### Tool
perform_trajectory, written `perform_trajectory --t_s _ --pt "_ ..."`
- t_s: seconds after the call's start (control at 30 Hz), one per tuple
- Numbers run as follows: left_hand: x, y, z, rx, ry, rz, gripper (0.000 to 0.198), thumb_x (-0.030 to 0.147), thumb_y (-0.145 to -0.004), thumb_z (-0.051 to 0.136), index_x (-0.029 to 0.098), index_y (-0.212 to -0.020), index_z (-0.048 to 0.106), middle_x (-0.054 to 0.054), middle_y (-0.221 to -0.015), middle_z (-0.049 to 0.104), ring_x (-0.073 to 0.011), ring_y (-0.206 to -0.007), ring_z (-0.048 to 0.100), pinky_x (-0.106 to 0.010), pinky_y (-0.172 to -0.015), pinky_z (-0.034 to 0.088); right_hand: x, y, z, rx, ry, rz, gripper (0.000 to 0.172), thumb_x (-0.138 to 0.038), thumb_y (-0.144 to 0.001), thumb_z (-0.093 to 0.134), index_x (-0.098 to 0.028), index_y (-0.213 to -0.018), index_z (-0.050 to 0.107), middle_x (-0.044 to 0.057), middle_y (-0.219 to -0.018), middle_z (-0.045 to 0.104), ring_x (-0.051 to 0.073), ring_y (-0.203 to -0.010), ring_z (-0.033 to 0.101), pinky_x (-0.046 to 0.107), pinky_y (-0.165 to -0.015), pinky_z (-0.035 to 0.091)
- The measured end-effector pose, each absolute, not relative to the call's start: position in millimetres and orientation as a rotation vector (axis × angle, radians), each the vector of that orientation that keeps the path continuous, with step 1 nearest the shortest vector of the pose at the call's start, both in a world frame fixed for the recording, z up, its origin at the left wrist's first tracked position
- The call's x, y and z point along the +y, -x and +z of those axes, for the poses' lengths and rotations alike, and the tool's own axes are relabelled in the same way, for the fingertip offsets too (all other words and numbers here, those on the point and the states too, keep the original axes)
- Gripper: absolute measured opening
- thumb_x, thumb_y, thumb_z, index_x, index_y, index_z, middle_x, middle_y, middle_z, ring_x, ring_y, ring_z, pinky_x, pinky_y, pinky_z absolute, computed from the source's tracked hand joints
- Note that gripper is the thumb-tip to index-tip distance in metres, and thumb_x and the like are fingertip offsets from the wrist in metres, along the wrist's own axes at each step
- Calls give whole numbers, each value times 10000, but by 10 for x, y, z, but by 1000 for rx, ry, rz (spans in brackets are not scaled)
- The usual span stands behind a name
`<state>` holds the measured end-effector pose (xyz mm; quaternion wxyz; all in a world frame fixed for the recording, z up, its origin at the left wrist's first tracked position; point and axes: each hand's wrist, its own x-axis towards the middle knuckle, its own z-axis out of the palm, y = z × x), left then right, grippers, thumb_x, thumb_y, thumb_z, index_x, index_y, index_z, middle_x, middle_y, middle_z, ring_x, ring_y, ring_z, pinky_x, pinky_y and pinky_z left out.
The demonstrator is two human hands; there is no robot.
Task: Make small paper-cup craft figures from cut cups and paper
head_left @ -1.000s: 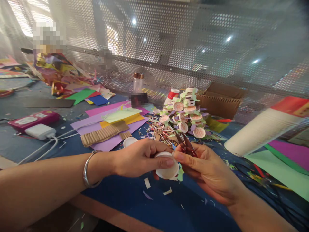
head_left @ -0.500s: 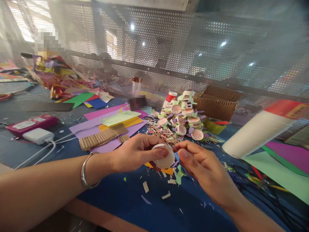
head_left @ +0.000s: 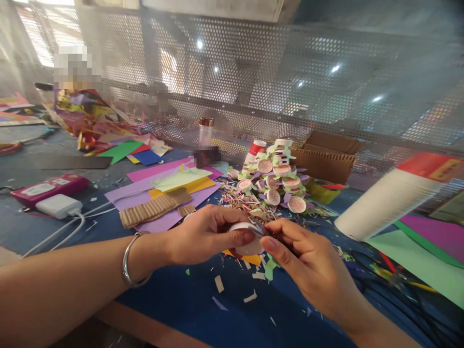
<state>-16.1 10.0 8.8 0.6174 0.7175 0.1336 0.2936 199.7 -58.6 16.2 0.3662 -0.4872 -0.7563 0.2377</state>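
My left hand (head_left: 213,234), with a silver bangle at the wrist, is closed on a white round paper piece (head_left: 250,249). Its thumb lies along the face, and the pale rim is tilted up. At the piece's right edge, my right hand (head_left: 304,256) pinches a small dark, partly shiny thing (head_left: 267,231), mostly hidden by the fingers and too unclear to name. Just beyond both hands stands a heap of white cup-like pieces (head_left: 273,179) with orange-printed round faces and green and purple paper strips. Paper shreds (head_left: 239,198) are strewn around its foot.
A tall stack of white paper cups (head_left: 384,203) leans at the right. Purple paper sheets (head_left: 119,195) and corrugated cardboard (head_left: 155,208) lie left. A magenta box (head_left: 49,191) and white charger (head_left: 59,206) with cables sit farther left. Behind are a cardboard box (head_left: 326,157), bottle (head_left: 205,130) and perforated metal panel (head_left: 235,72).
The white round piece has tipped, so its rim now shows more edge-on. My right fingers have come closer to its edge, with the dark thing now showing there.
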Motion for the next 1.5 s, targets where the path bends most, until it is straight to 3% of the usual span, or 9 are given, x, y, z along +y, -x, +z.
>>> perform_trajectory --t_s 0.17,0.37,0.63,1.1,1.5 --pt "72 166 85 345 -1696 665 244 328 -973 603 94 -960 669 -20 -775 570 -124 -719 511 -247 -664 414 -606 -1970 184 -2013 1230 442 261 -450 -1007 577 -219 -916 658 -49 -652 607 103 -543 512 221 -498 403" --pt "36 181 141 329 -1756 703 196 272 -961 594 100 -907 669 -36 -790 594 -125 -733 524 -239 -674 425 -618 -1950 188 -2060 1120 182 238 -407 -1010 601 -208 -890 655 -70 -609 565 75 -473 480 197 -459 388" --pt "20 200 154 334 -1769 672 219 275 -953 604 95 -835 647 -24 -751 573 -115 -704 511 -220 -636 410 -639 -1996 121 -2092 1046 48 218 -407 -1035 575 -208 -971 640 -66 -655 604 75 -490 530 199 -494 420" --pt "47 187 143 362 -1722 661 264 292 -948 643 110 -757 620 24 -680 506 -79 -630 418 -194 -564 331 -632 -1957 183 -2158 1057 -91 291 -386 -1074 506 -181 -922 647 -50 -657 630 74 -503 568 210 -519 421" --pt "135 199 121 453 -1650 606 280 387 -930 678 115 -863 685 -20 -724 657 -100 -642 588 -190 -589 470 -617 -1977 174 -2063 1231 105 356 -420 -1054 519 -208 -793 637 -62 -566 505 89 -474 471 221 -470 375"
